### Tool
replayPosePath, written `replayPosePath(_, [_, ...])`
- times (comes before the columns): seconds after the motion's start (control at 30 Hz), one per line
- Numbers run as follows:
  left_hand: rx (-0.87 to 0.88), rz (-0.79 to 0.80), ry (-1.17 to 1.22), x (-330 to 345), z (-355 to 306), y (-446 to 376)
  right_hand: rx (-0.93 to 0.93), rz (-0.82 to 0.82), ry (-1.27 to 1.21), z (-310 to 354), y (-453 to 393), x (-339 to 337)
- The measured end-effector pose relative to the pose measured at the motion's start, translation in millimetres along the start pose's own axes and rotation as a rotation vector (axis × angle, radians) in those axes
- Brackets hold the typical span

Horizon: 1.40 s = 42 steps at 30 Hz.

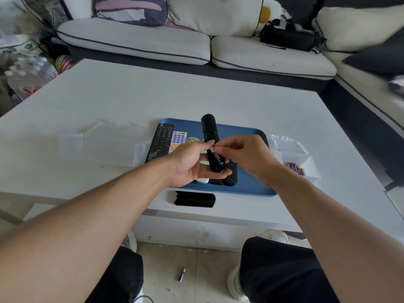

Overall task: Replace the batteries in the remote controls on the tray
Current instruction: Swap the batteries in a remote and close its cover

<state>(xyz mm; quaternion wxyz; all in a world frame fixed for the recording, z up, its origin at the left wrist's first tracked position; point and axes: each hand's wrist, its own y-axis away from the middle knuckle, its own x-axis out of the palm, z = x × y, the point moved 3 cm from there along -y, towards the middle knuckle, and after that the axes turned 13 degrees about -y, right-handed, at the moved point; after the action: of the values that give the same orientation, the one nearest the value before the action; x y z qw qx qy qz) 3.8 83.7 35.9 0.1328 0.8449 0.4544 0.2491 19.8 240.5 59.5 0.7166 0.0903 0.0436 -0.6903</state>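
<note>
Right grip [244,158] pinching battery [216,155]

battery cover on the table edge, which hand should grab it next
Right hand, probably. It only pinches the battery, freeing once seated; the left hand cradles the black remote. The battery cover lies just below both.
</note>
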Motion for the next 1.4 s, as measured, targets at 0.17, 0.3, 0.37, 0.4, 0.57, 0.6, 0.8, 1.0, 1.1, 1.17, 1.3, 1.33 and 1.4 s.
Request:
replayPosePath(0.17, [0.056, -0.063, -0.020, 1, 1, -4, 0.009, -0.045, 0.238, 4, 0, 0])
replayPosePath(0.3, [0.071, -0.116, -0.022, 3, 3, -7, -0.002, -0.045, 0.314, 7, -1, 6])
replayPosePath(0.37, [0.071, -0.122, -0.018, 4, 1, -6, -0.018, -0.067, 0.293, 8, 0, 6])
replayPosePath(0.4, [0.065, -0.111, -0.038, 4, 1, -5, -0.029, -0.079, 0.265, 8, 0, 4])
replayPosePath(0.57, [0.040, -0.023, -0.086, 3, -6, 1, -0.108, -0.086, 0.119, 12, 3, -2])
replayPosePath(0.6, [0.038, -0.016, -0.080, 3, -7, 2, -0.118, -0.081, 0.103, 13, 4, -2])
replayPosePath(0.8, [0.048, -0.026, -0.035, 0, -6, 1, -0.121, 0.000, 0.134, 9, 3, 3])
replayPosePath(1.0, [0.043, -0.003, -0.073, -1, -3, 0, -0.103, -0.017, 0.177, 8, 1, 4])
replayPosePath(1.1, [0.059, -0.004, -0.094, -1, -2, 1, -0.054, -0.049, 0.111, 7, 1, 2])
replayPosePath(1.17, [0.070, 0.008, -0.108, -2, -1, 1, -0.047, -0.064, 0.116, 6, 0, -1])
replayPosePath(1.3, [0.079, 0.019, -0.146, -3, 0, 2, -0.022, -0.051, 0.217, 0, -4, -3])
replayPosePath(1.33, [0.083, 0.017, -0.167, -3, 1, 2, -0.015, -0.036, 0.240, -2, -5, -3])
replayPosePath(1.4, [0.091, 0.014, -0.210, -3, 2, 5, -0.023, -0.003, 0.268, -3, -5, 0])
